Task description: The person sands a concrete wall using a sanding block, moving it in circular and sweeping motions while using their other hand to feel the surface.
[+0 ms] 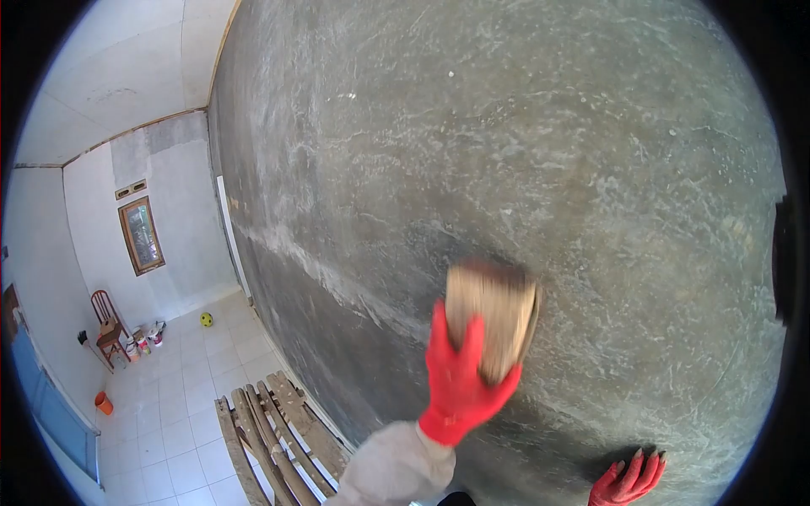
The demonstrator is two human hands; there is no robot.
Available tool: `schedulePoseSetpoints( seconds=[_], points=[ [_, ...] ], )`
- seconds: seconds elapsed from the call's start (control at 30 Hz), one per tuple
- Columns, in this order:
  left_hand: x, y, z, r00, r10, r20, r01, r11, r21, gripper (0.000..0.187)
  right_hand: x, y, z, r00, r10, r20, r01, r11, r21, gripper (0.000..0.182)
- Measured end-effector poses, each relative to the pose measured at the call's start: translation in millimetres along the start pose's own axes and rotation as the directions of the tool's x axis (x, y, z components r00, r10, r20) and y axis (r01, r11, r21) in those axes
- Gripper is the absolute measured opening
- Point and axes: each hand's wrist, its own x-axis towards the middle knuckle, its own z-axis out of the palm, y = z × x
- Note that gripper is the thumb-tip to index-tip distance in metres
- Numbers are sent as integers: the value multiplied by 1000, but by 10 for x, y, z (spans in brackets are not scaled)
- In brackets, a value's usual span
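My left hand (460,384), in a red glove, grips a pale wooden block (485,308) by its sides. The block lies against the grey plastered wall (591,169) and is smeared by motion, so its face toward the wall is hidden. Lower right, my right hand (629,481) rests on the wall with its fingers stretched out; it holds nothing. That glove is red too, and the fingertips poke out of it. White streaks and scratches mark the wall's surface.
Below on the left stands a platform of wooden slats (274,438) above the white tiled floor (169,422). Farther off are a wooden chair (108,329), several paint cans (139,341), an orange bucket (103,403), a yellow ball (207,320) and a small window (142,236).
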Motion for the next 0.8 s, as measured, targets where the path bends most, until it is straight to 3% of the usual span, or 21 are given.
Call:
schedulePoseSetpoints(
  seconds=[0.07,0.17,0.27,0.37,0.47,0.53,0.6,0.67,0.8],
  points=[
    [598,-49,-37,998,-2,-69,3,1000,20,102,-12,-14,11,1000,8,-3,-8,1000,11,30],
    [631,-125,-58,997,13,-72,-12,1000,10,102,-21,-30,30,998,53,-34,-54,998,-26,30],
    [-260,-238,-14,1000,-20,11,20,1000,6,104,-88,-15,29,996,74,-47,-74,997,11,29],
    [-1653,-406,75,985,-147,87,145,989,25,108,-101,16,16,997,68,-36,-67,997,31,29],
    [-1777,-439,8,981,-176,86,171,983,71,105,-119,32,15,997,66,-38,-63,996,67,29],
    [-1286,-492,83,994,-105,-12,106,991,88,103,-113,42,32,998,57,-42,-53,995,86,29],
    [-370,-472,-59,999,-2,32,0,997,80,108,-108,51,29,998,52,-39,-48,994,96,28],
    [397,-442,-183,1000,5,20,-7,993,119,105,-97,33,21,998,58,-37,-55,994,95,28],
    [591,-574,-175,998,-34,-49,39,994,101,100,-79,26,14,997,66,-37,-64,995,72,26]
  ],
)
